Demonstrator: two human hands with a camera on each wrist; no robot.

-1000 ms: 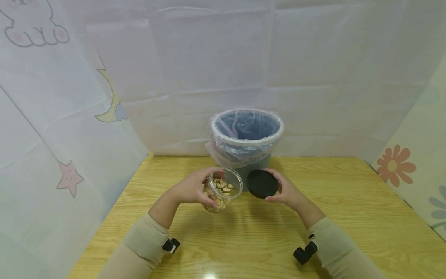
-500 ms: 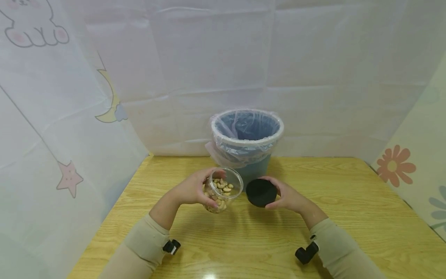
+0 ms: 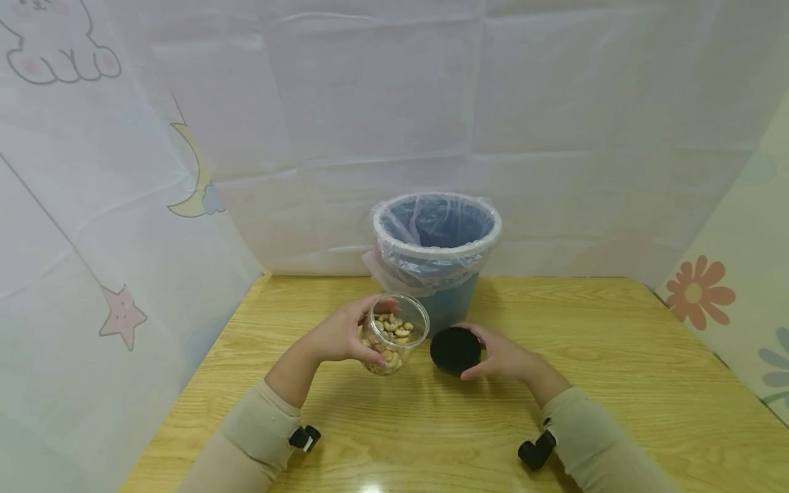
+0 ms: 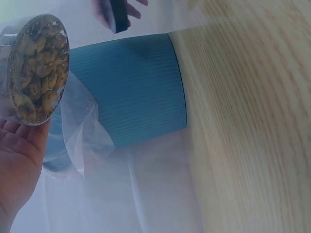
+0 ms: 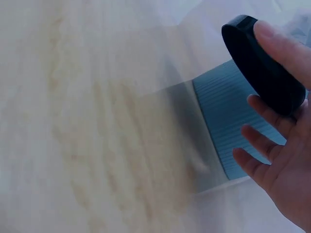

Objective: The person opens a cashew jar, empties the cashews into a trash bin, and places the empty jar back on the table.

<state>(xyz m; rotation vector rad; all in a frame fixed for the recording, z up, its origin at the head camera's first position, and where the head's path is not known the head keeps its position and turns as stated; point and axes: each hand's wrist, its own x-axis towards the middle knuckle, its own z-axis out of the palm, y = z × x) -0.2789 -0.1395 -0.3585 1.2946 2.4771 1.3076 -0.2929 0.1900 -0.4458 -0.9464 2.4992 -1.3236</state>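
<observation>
My left hand [image 3: 342,335] grips a clear plastic jar [image 3: 414,329] from its left side, thumb in front and fingers behind. The jar has no lid on it, tilts slightly, and holds cashews [image 3: 393,329]; through its bottom, in the left wrist view, the nuts [image 4: 41,73] show packed together. My right hand [image 3: 502,356] pinches a round black lid [image 3: 455,350] at its edge, to the right of the jar and apart from it. From the right wrist view, the lid [image 5: 260,63] is between the thumb and a finger, while other fingers spread loosely. Both things are held above the table.
Just behind the hands stands a blue trash bin [image 3: 453,301] with a clear plastic liner [image 3: 425,270] folded over its rim. It sits on the wood-grain table [image 3: 394,424]. A pale printed cloth [image 3: 320,103] hangs behind and along the sides.
My right hand has lowered the black lid toward the table and slightly left, its top turning. The left hand and the jar have stayed nearly still.
</observation>
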